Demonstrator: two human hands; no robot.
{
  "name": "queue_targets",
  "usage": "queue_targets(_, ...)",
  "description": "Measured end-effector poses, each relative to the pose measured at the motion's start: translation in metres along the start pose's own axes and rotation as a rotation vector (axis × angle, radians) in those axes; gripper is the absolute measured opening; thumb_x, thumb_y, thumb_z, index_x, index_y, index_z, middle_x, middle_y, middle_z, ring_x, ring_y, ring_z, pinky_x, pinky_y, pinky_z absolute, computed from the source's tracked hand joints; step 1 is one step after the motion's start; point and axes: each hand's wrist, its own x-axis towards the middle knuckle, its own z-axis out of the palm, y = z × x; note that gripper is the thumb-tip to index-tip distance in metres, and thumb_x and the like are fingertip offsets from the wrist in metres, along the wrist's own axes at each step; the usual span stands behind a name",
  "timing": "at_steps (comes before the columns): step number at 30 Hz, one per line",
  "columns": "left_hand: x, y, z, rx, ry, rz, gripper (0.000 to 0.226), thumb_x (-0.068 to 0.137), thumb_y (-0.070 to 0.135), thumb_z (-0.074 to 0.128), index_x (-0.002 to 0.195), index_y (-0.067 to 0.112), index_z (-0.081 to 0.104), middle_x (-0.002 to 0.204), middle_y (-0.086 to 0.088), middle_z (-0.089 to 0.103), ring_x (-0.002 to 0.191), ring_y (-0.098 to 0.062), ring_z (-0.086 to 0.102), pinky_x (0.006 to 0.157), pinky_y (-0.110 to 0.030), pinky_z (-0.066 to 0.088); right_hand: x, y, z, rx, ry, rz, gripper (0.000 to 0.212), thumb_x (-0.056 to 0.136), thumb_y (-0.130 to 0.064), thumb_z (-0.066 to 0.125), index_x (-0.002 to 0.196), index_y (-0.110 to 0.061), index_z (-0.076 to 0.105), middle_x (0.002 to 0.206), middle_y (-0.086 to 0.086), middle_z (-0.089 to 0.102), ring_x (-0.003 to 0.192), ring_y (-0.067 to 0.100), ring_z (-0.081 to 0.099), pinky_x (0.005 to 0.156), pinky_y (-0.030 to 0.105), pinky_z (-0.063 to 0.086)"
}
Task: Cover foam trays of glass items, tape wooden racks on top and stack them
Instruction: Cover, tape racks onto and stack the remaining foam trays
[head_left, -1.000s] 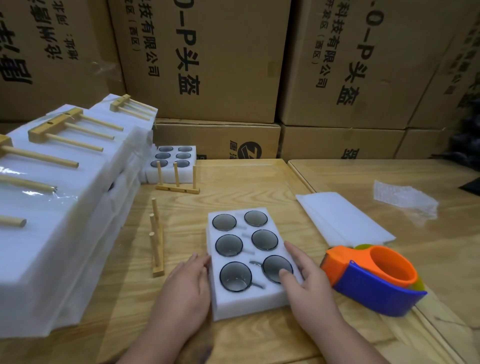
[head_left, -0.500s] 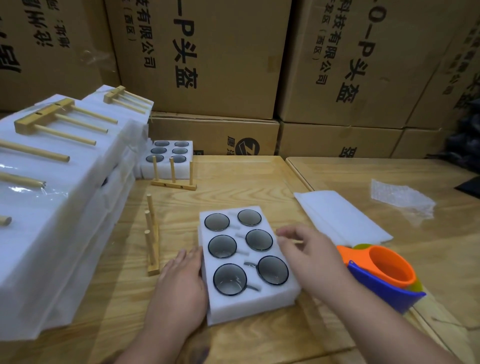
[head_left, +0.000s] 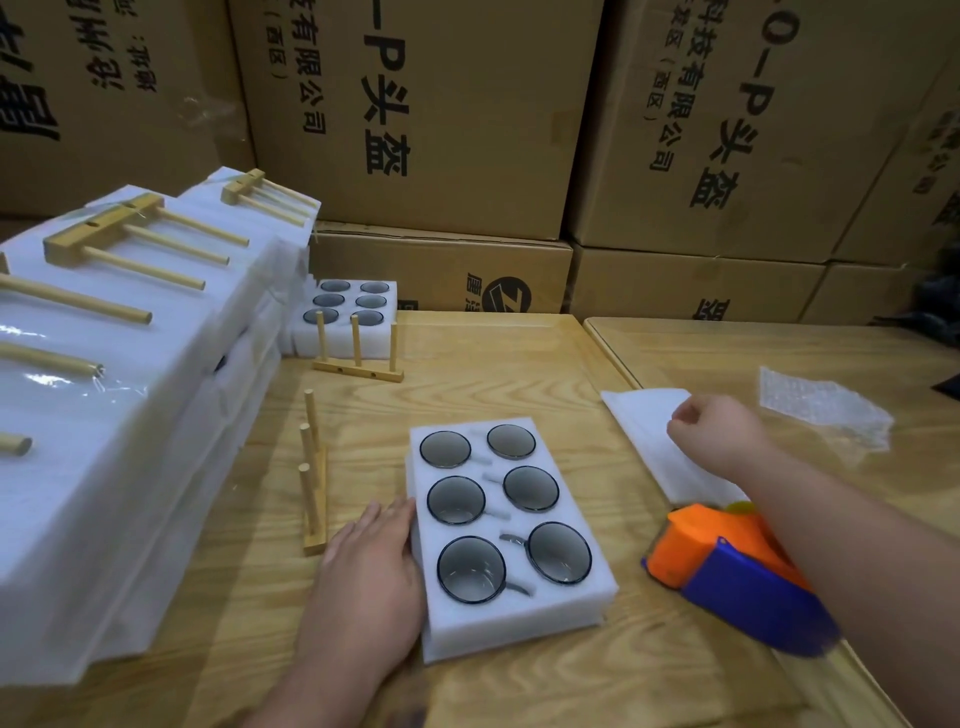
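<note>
A white foam tray (head_left: 519, 629) holding several dark glass cups lies uncovered at the table's near middle. My left hand (head_left: 371, 566) rests flat against its left side. My right hand (head_left: 719, 434) has its fingers curled at the far edge of a stack of thin white foam sheets (head_left: 644, 431) to the right; whether it pinches a sheet is unclear. A wooden peg rack (head_left: 314, 483) lies just left of the tray. A second rack (head_left: 358, 358) stands in front of another cup-filled foam tray (head_left: 345, 338) farther back.
An orange and blue tape dispenser (head_left: 727, 566) sits under my right forearm. Covered trays with taped racks (head_left: 130, 338) are stacked along the left. Crumpled bubble wrap (head_left: 826, 410) lies far right. Cardboard cartons (head_left: 441, 130) wall off the back.
My right hand has left the tray's right side and reached right and back to the foam sheets. My left hand has stayed against the tray.
</note>
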Motion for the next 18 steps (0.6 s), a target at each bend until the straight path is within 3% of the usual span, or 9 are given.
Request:
queue_targets(2,0.0,0.001,0.0,-0.008,0.003,-0.004,0.05,0.104,0.024,0.033,0.153,0.034,0.037,0.158,0.018,0.039,0.152,-0.01,0.023,0.122,-0.032,0.017,0.007,0.008,0.005,-0.075,-0.049,0.039,0.038,0.092,-0.029,0.064,0.127,-0.014,0.063,0.128,0.01,0.064,0.117,0.029,0.059,0.088,0.034,0.047)
queue_targets(4,-0.001,0.001,0.0,-0.007,0.005,-0.006,0.051,0.104,0.024,0.033,0.153,0.034,0.036,0.158,0.018,0.039,0.152,-0.009,0.023,0.122,-0.031,0.017,0.012,0.014,0.009,-0.165,-0.098,0.058,0.052,0.091,-0.038,0.067,0.136,-0.014,0.056,0.139,0.011,0.057,0.125,0.03,0.053,0.094,0.034,0.045)
queue_targets(8,0.0,0.001,0.0,-0.006,0.006,-0.012,0.052,0.103,0.023,0.032,0.154,0.034,0.036,0.159,0.018,0.038,0.152,-0.008,0.022,0.123,-0.031,0.016,0.016,0.023,0.013,-0.289,-0.162,0.094,0.074,0.088,-0.058,0.064,0.147,-0.017,0.044,0.147,0.008,0.05,0.135,0.03,0.045,0.106,0.038,0.043)
queue_targets(12,0.001,0.0,0.001,-0.002,0.01,-0.015,0.051,0.103,0.023,0.033,0.153,0.034,0.037,0.158,0.018,0.039,0.152,-0.008,0.023,0.122,-0.031,0.016,0.017,0.022,0.011,-0.344,-0.193,0.058,0.076,0.09,-0.061,0.061,0.148,-0.016,0.042,0.148,0.007,0.051,0.134,0.028,0.048,0.103,0.036,0.043)
queue_targets(14,0.001,-0.001,0.002,0.007,0.008,-0.013,0.052,0.103,0.022,0.034,0.153,0.034,0.038,0.158,0.018,0.039,0.152,-0.008,0.023,0.122,-0.031,0.016,0.017,0.018,0.007,-0.445,-0.173,0.019,0.066,0.092,-0.06,0.057,0.139,-0.015,0.052,0.138,0.006,0.058,0.123,0.027,0.055,0.094,0.035,0.047)
queue_targets(16,0.001,-0.001,0.003,0.006,0.009,-0.016,0.051,0.103,0.023,0.033,0.152,0.034,0.038,0.158,0.018,0.039,0.152,-0.007,0.023,0.122,-0.031,0.016,0.016,0.014,0.002,-0.536,-0.135,-0.037,0.049,0.092,-0.057,0.055,0.115,-0.015,0.063,0.113,0.004,0.066,0.099,0.022,0.061,0.076,0.032,0.05)
queue_targets(18,0.001,-0.001,0.002,0.003,0.015,-0.016,0.05,0.103,0.024,0.032,0.152,0.034,0.039,0.157,0.019,0.04,0.151,-0.007,0.024,0.122,-0.031,0.017,0.014,0.009,-0.003,-0.585,-0.099,-0.092,0.038,0.092,-0.052,0.054,0.089,-0.015,0.062,0.088,0.002,0.063,0.077,0.017,0.059,0.058,0.029,0.044)
